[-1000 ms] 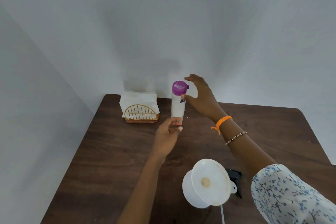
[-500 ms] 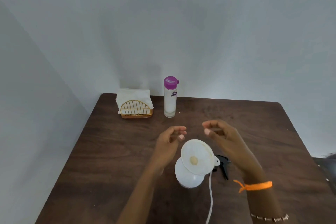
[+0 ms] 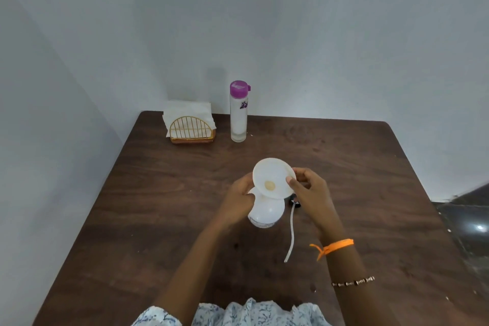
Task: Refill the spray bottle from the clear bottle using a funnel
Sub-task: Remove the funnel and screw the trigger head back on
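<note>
Half a second on, both hands closed in from open air onto the funnel and the bottle beneath; a second back, out at the far edge, setting down the clear bottle (image 3: 239,114). Now standing upright and untouched near the wall, well apart from the hands: tall, slim, see-through cylinder, purple flip cap, small purple print near the shoulder, just right of a gold wire napkin holder (image 3: 191,130) stuffed with white paper napkins.

At mid-table, white plastic funnel (image 3: 273,178), wide round mouth tilted toward the camera, smooth and matte, a pale yellowish spot at its throat. Seated in the neck of the white spray bottle (image 3: 266,213), rounded and glossy, resting on the dark, wood-grain table (image 3: 158,206) with rounded corners.

Left hand (image 3: 238,200) wrapped round the bottle's shoulder just under the funnel, fingers curled against the white plastic. Right hand (image 3: 308,190) pinching the funnel's right rim, thumb on the inner face, fingers curled behind; closed snugly, no gap showing.

Beside the bottle on the right, black spray head (image 3: 295,202) mostly hidden behind the right hand, possibly lying on its side, with its white dip tube (image 3: 291,230) trailing toward the camera across the wood.

On the right wrist, an orange band (image 3: 334,246) and a beaded bracelet (image 3: 353,282). Blue-and-white floral sleeves at the lower edge.
</note>
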{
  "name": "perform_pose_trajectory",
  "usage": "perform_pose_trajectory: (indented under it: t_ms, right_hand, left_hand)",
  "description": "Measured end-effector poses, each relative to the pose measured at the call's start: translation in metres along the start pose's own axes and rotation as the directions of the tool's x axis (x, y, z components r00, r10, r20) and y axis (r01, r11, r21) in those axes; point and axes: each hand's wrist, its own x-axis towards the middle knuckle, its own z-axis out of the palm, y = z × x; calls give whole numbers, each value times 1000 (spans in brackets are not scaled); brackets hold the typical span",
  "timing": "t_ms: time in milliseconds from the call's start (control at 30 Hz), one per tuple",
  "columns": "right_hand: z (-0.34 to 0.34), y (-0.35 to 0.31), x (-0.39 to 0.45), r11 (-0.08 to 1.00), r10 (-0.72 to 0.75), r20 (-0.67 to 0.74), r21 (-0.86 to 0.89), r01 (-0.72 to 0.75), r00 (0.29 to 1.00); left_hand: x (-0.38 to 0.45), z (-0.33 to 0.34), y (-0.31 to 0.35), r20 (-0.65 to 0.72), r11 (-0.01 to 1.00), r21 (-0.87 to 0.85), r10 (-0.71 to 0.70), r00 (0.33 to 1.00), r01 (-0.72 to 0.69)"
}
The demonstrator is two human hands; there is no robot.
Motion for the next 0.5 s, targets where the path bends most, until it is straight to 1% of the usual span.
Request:
perform_pose_trajectory:
  t_ms: [67, 133, 300, 367, 500]
  right_hand:
    - [2, 1, -2, 1000, 4, -32, -5, -4, 999]
    - [3, 0, -2, 999, -9, -55, -34, 7, 998]
    - [-2, -6, -1, 992, -93, -123, -90, 83, 988]
    - [-7, -6, -2, 988, -122, -154, -118, 105, 980]
    - [-13, 0, 0, 996, -85, -193, -46, 77, 978]
  left_hand:
    - [-2, 3, -5, 37, 997, 64, 27, 999, -30]
    - [-2, 5, -9, 33, 990, 130, 59, 998, -63]
    - [1, 13, -9, -6, 988, 116, 102, 995, -101]
    - [4, 15, -9, -46, 984, 139, 121, 992, -114]
    - [3, 17, -11, -91, 981, 146, 138, 986, -124]
